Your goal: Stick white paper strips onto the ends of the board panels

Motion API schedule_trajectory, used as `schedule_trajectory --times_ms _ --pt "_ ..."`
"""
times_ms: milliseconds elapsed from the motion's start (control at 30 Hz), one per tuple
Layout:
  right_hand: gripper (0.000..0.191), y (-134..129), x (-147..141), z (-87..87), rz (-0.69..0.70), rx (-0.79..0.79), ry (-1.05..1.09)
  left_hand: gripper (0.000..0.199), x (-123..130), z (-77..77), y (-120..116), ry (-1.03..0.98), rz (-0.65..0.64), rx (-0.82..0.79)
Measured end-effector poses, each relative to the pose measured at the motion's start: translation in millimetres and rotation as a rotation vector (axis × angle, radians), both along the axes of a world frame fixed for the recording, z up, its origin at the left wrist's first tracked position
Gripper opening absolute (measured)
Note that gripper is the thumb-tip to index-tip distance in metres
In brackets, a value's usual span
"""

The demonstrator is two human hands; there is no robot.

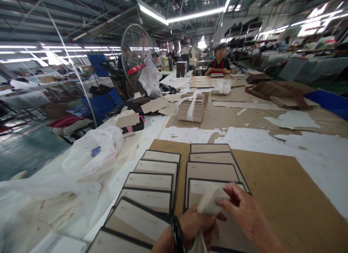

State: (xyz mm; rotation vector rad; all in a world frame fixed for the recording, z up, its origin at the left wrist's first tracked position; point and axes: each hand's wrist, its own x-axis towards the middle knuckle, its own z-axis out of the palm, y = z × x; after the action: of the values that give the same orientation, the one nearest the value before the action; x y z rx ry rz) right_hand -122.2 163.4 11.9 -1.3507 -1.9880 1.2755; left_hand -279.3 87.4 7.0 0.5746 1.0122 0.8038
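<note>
My left hand (194, 224), with a dark bangle at the wrist, is closed around a bundle of thin cream sheets (206, 203). The bundle bends upward and its lower end fans out beneath the palm. My right hand (246, 207) pinches the upper right corner of the sheets between thumb and fingers. Under both hands lies the right-hand row of overlapping beige panels with black edges (210, 170). A second row of such panels (148, 181) runs along the left, each panel partly covering another.
The panels rest on a brown board (274, 187). Farther back stands a tied stack of beige pieces (191, 110). Clear plastic bags (94, 148) lie at the left. A large fan (136, 53) stands beyond, and a person (218, 64) sits at the table's far end.
</note>
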Motion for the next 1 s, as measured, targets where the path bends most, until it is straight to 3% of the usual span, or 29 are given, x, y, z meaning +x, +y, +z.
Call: schedule_trajectory --times_ms 167,267,367,500,600,667,733,833,1000 --pt "0.035 1.3 -0.5 2.5 0.108 0.155 -0.116 0.053 -4.2 -12.8 -9.5 -0.184 -0.056 -0.201" --pt "0.037 6.1 4.3 -6.6 0.126 0.202 -0.069 0.052 -8.5 -22.8 -12.3 -0.138 -0.058 -0.162" --pt "0.041 22.0 10.5 -14.7 0.028 0.161 -0.045 0.051 -15.9 -21.7 -17.6 0.008 -0.051 -0.124" --pt "0.043 56.4 16.5 -26.9 -0.176 -0.021 -0.103 0.034 -34.7 4.1 -30.4 0.358 -0.03 -0.063" --pt "0.04 79.5 16.7 -41.0 -0.244 -0.046 -0.11 0.017 -43.4 24.8 -32.6 0.862 -0.083 0.119" --pt "0.039 89.9 15.5 -50.2 -0.251 -0.064 -0.128 0.014 -39.5 28.8 -24.8 1.145 -0.166 0.258" --pt "0.038 96.3 14.1 -57.1 -0.268 -0.088 -0.143 0.018 -27.8 22.7 -9.9 1.324 -0.228 0.364" --pt "0.038 100.2 11.9 -62.0 -0.301 -0.099 -0.146 0.026 -5.7 1.1 17.1 1.496 -0.279 0.416" --pt "0.038 96.8 6.7 -61.7 -0.395 -0.145 -0.123 0.04 6.1 -37.7 42.1 1.629 -0.183 0.578"
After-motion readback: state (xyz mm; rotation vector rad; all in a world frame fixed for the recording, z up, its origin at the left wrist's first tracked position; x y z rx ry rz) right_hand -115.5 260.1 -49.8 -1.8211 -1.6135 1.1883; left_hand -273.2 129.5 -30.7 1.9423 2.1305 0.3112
